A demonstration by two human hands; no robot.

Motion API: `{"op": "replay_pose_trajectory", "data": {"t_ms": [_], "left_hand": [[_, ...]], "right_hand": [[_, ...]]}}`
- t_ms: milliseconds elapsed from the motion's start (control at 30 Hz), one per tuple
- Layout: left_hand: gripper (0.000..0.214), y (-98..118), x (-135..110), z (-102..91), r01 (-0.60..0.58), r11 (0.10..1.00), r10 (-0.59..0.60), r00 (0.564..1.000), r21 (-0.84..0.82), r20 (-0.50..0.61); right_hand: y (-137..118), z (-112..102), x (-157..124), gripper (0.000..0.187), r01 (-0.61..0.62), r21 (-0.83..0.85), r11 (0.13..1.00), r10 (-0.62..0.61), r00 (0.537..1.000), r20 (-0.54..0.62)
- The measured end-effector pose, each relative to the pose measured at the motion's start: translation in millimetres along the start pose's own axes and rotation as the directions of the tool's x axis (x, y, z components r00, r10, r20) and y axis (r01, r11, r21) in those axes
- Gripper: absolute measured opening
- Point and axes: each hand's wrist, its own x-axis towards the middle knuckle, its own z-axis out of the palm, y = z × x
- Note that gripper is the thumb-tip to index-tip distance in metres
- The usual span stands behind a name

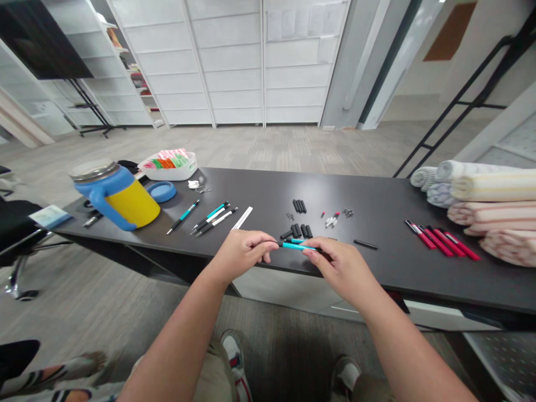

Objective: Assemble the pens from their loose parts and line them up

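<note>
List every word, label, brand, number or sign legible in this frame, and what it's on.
No text can be read.
Turquoise pen barrel in the right hand: no lettering can be made out.
Red pens: pale patches on some, too small to read.
Papers on the white cabinet: too blurred to read.
Pale blue flat item at the left: any print is too small to read.
</note>
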Motion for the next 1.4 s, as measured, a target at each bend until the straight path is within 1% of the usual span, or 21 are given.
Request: {"op": "replay_pose_trajectory", "data": {"t_ms": [67,167,267,367,433,533,633,700,767,833,900,933,1000,1100,1133,1233,1300,1400], "left_hand": [[0.018,1,0,-0.1,0.000,1.000,0.000,1.000,0.006,-0.013],[0.016,2,0,-0.4,-0.027,0.999,0.027,1.000,0.021,-0.007],[0.015,1,2,0.7,-0.088,0.995,0.087,0.996,0.044,0.017],[0.015,-1,4,3.1,-0.125,0.989,0.123,0.992,0.078,0.026],[0.017,-2,4,4.5,-0.134,0.986,0.132,0.991,0.099,0.032],[0.019,-3,5,5.6,-0.139,0.983,0.135,0.990,0.123,0.041],[0.017,-2,6,5.9,-0.150,0.981,0.145,0.988,0.126,0.055],[0.016,0,7,6.1,-0.162,0.979,0.155,0.986,0.123,0.066],[0.016,1,7,6.4,-0.168,0.978,0.160,0.984,0.126,0.071],[0.019,2,8,6.6,-0.169,0.976,0.160,0.984,0.139,0.075],[0.021,3,8,6.6,-0.173,0.973,0.161,0.983,0.155,0.086],[0.022,3,8,6.5,-0.175,0.971,0.162,0.983,0.161,0.092],[0.024,3,8,6.4,-0.175,0.970,0.161,0.982,0.168,0.097],[0.028,4,8,6.6,-0.168,0.970,0.153,0.983,0.174,0.099],[0.029,5,8,6.8,-0.167,0.970,0.150,0.983,0.177,0.103],[0.032,5,8,7.6,-0.162,0.968,0.142,0.983,0.193,0.113],[0.034,4,8,8.1,-0.160,0.965,0.139,0.984,0.205,0.113],[0.035,2,8,8.7,-0.168,0.962,0.146,0.983,0.216,0.113]], "right_hand": [[-1,0,0,0.026,-0.009,-0.008,1.000,0.009,1.000,0.001],[-5,0,1,0.029,-0.027,-0.022,0.999,0.028,0.999,0.043],[-7,0,3,0.032,0.005,-0.022,1.000,-0.004,0.996,0.086],[-6,2,3,0.029,0.039,-0.023,0.999,-0.038,0.997,0.070],[-5,3,2,0.023,0.015,-0.039,0.999,-0.014,0.999,0.042],[-7,3,2,0.024,-0.041,-0.070,0.997,0.044,0.998,0.049],[-10,3,3,0.029,0.007,-0.104,0.995,0.003,0.995,0.098],[-11,3,4,0.035,0.047,-0.117,0.992,-0.036,0.994,0.099],[-11,2,4,0.029,0.043,-0.116,0.992,-0.034,0.996,0.080],[-11,1,3,0.021,0.001,-0.108,0.994,0.006,0.998,0.065],[-11,1,2,0.020,-0.040,-0.100,0.994,0.047,0.997,0.068],[-11,1,2,0.021,-0.040,-0.096,0.995,0.047,0.996,0.074],[-11,2,2,0.026,0.005,-0.103,0.995,0.005,0.996,0.094],[-10,3,3,0.039,0.066,-0.158,0.985,-0.048,0.992,0.117],[-10,4,3,0.039,0.073,-0.164,0.984,-0.054,0.992,0.117],[-10,4,3,0.026,0.067,-0.132,0.989,-0.055,0.994,0.093],[-11,3,3,0.019,0.037,-0.121,0.992,-0.027,0.996,0.084],[-13,3,4,0.022,0.031,-0.121,0.992,-0.017,0.993,0.114]]}}
